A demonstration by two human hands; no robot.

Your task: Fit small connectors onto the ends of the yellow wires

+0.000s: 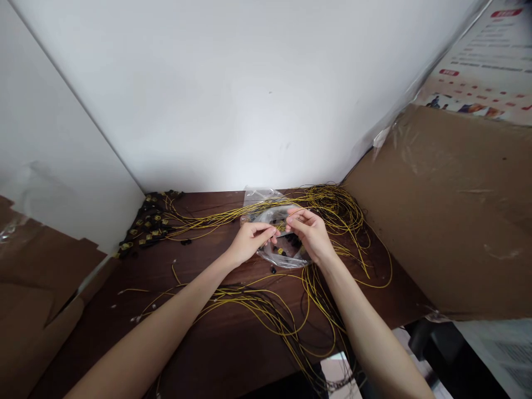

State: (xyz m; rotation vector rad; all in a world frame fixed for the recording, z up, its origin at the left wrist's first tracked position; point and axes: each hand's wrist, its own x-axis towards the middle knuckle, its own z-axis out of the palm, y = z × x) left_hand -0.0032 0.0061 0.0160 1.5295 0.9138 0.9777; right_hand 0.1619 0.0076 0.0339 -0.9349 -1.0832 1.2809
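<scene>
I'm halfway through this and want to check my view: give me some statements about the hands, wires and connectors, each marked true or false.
1. The left hand and right hand are close together above the clear plastic bag. True.
2. Both hands lie flat on the table. False: they are raised, fingers bent.
3. A thin yellow strand shows between the two hands. True.
4. The black and yellow connectors are piled against the cardboard on the right. False: the pile of connectors lies at the far left.
5. Looped yellow and black wires lie beyond the right hand. True.
</scene>
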